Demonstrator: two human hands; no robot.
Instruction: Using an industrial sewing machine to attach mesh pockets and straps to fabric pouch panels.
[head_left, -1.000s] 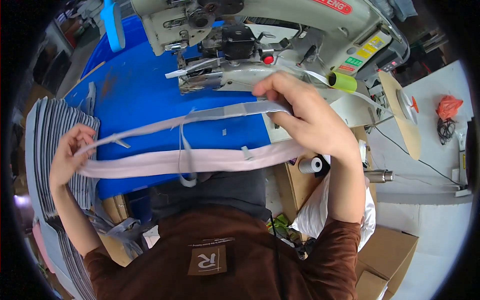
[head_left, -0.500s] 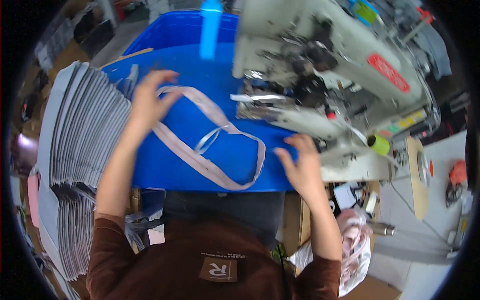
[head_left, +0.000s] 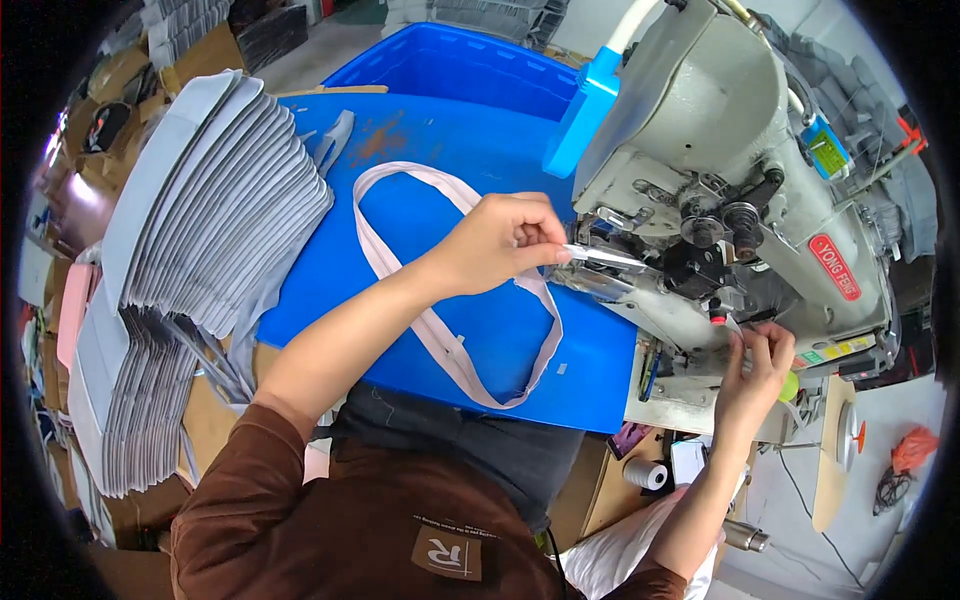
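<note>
A long pale pink-grey fabric strap point(head_left: 440, 330) lies in a loop on the blue table top point(head_left: 440, 170). My left hand point(head_left: 500, 240) pinches one end of the strap and holds it at the needle area of the grey industrial sewing machine point(head_left: 720, 170). My right hand point(head_left: 757, 365) is at the machine's right front, its fingers closed on a small part by the red button; what they grip is too small to tell.
A tall fanned stack of grey fabric pieces point(head_left: 190, 250) fills the left side. A blue plastic bin point(head_left: 460, 70) stands behind the table. A white thread spool point(head_left: 648, 473) and a cardboard box sit below the table at right.
The view has shifted left. My left hand moved from the strap's far left part to the machine's needle area. My right hand went from the table edge to the machine's right front.
</note>
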